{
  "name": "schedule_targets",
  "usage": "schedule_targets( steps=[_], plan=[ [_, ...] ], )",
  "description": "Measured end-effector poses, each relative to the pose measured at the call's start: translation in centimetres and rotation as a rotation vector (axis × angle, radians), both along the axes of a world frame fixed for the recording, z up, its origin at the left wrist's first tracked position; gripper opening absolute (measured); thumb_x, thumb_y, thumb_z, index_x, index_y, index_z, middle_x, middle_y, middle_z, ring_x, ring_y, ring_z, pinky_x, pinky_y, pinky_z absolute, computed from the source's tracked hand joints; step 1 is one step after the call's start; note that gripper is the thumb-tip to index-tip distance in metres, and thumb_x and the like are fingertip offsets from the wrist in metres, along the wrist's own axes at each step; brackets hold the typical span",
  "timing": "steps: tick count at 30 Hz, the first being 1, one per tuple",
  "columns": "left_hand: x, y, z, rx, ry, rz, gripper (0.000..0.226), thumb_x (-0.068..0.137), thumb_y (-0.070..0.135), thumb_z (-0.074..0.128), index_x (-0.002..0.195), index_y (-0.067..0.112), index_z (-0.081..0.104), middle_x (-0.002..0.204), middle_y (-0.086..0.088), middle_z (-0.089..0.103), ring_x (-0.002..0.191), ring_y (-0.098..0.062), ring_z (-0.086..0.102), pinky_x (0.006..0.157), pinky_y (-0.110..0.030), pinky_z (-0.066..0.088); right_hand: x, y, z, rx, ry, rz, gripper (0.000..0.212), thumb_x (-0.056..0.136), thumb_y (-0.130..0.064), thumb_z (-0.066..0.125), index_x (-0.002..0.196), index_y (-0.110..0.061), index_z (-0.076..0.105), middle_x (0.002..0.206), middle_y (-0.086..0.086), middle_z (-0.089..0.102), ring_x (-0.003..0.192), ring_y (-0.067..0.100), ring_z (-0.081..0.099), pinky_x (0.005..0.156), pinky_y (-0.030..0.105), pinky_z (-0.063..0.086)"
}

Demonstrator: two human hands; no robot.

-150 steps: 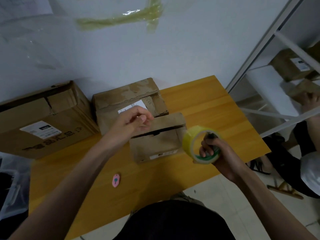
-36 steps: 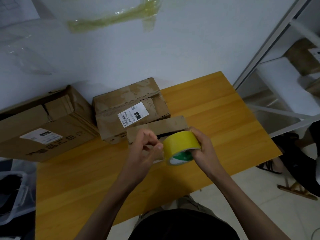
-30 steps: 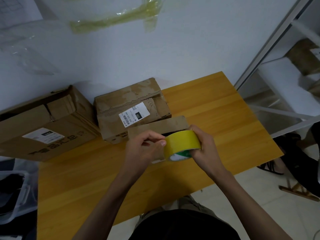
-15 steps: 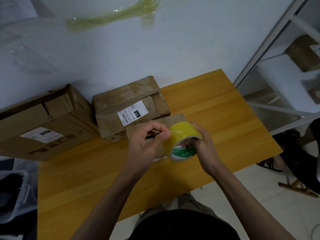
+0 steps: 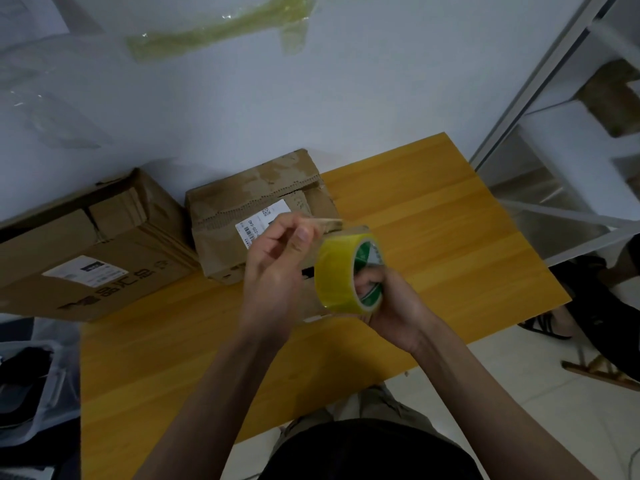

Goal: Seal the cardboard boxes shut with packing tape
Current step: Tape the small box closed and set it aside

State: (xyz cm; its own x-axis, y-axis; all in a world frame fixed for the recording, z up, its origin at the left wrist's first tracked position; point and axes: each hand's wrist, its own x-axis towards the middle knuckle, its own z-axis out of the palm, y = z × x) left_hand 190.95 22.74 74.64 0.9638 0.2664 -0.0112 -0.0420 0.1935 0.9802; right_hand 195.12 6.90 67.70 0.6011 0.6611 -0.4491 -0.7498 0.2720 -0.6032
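Three cardboard boxes are set on the wooden table [image 5: 450, 209]: a large box [image 5: 86, 258] at the left against the wall, a torn middle box [image 5: 249, 199] bearing a white barcode label [image 5: 263, 225], and a small box [image 5: 349, 230] nearer the person, mostly hidden behind both hands and the tape roll [image 5: 341, 275]. One roll is seen, glossy yellow with a green-and-white core, held above the table in front of the small box. It is gripped by the right hand [image 5: 391, 303], whose fingers are hooked through the core. A thin strip of tape end [image 5: 327, 221] is pinched by the left hand [image 5: 277, 261] between thumb and fingertips, pulled clear of the roll. Crumpled yellowish tape [image 5: 214, 32] is stuck on the white wall [image 5: 381, 81]. A clear plastic bin [image 5: 31, 386] is seen at the lower left, and white metal shelving [image 5: 568, 109] at the right.
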Motion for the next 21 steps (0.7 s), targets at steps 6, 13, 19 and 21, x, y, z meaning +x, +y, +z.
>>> schedule_targets(
  steps=[6, 13, 19, 21],
  plan=[
    [2.2, 0.7, -0.3, 0.039, 0.015, 0.044, 0.016, 0.092, 0.01, 0.068, 0.093, 0.001, 0.055, 0.092, -0.003, 0.06, 0.086, -0.012, 0.06, 0.079, -0.029, 0.051, -0.4, 0.9, -0.8, 0.012, 0.027, -0.054, 0.047, 0.102, -0.015, 0.054, 0.144, -0.033, 0.044, 0.136, 0.017, 0.059, 0.107, 0.038, 0.067, 0.085, 0.046, 0.059],
    [2.8, 1.8, -2.5, 0.039, 0.086, 0.203, 0.019, 0.093, -0.001, 0.066, 0.089, 0.011, 0.052, 0.097, -0.013, 0.059, 0.085, -0.021, 0.058, 0.078, -0.036, 0.051, -0.6, 1.4, -1.2, -0.322, -0.478, 0.027, 0.046, 0.1, -0.06, 0.042, 0.145, -0.049, 0.041, 0.149, -0.016, 0.046, 0.129, 0.017, 0.056, 0.094, 0.052, 0.056],
    [2.6, 3.0, -4.5, -0.131, 0.217, 0.306, 0.022, 0.094, 0.003, 0.065, 0.083, 0.017, 0.052, 0.089, 0.002, 0.061, 0.074, -0.013, 0.056, 0.075, -0.034, 0.051, -0.8, 2.1, -2.5, -0.444, -0.777, 0.138, 0.082, 0.075, -0.08, 0.06, 0.147, -0.053, 0.033, 0.15, -0.023, 0.034, 0.14, 0.01, 0.039, 0.106, 0.048, 0.048],
    [2.4, 3.3, -5.1, -0.208, 0.236, 0.328, 0.019, 0.095, 0.003, 0.063, 0.085, 0.014, 0.052, 0.087, 0.002, 0.06, 0.071, -0.01, 0.056, 0.07, -0.028, 0.052, -0.9, 2.4, -2.9, -0.47, -0.82, 0.158, 0.084, 0.07, -0.078, 0.067, 0.144, -0.053, 0.035, 0.144, -0.027, 0.034, 0.137, 0.004, 0.038, 0.108, 0.043, 0.046]
  ],
)
